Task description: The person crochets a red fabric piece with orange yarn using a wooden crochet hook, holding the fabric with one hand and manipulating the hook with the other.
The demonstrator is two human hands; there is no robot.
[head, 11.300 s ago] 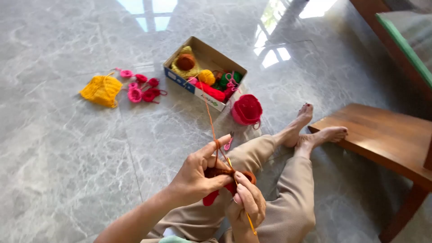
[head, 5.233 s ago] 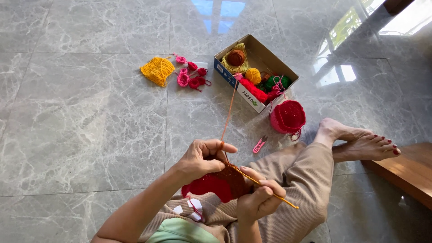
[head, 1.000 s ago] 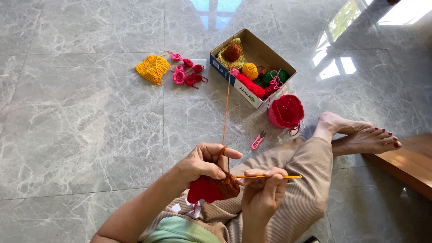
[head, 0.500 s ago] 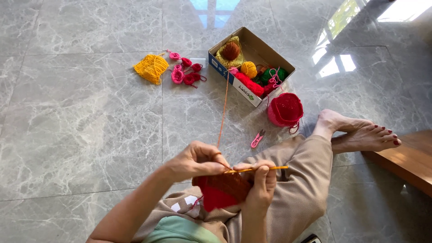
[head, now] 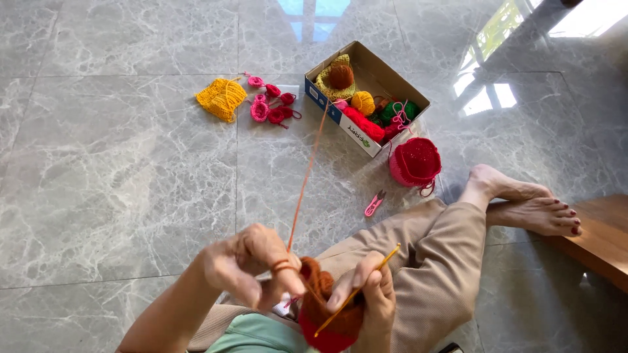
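Observation:
My left hand (head: pixel 252 265) holds the orange-and-red crochet piece (head: pixel 324 307) over my lap, with an orange yarn strand (head: pixel 304 183) wrapped around a finger. That strand runs up across the floor to the cardboard box (head: pixel 392 72). My right hand (head: pixel 369 301) grips a yellow crochet hook (head: pixel 360 287), tilted with its tip down in the crochet piece.
The box holds balls of orange, green and red yarn. Beside it lie a red crocheted pouch (head: pixel 415 161), pink thread snips (head: pixel 374 203), a yellow knitted piece (head: pixel 222 98) and small pink crochet flowers (head: pixel 271 104). My bare feet (head: pixel 523 202) rest by a wooden step (head: pixel 598 238).
The crochet piece has been drawn closer to my body and lower in view. The hook has tilted from nearly level to a steep diagonal. The view shifted slightly.

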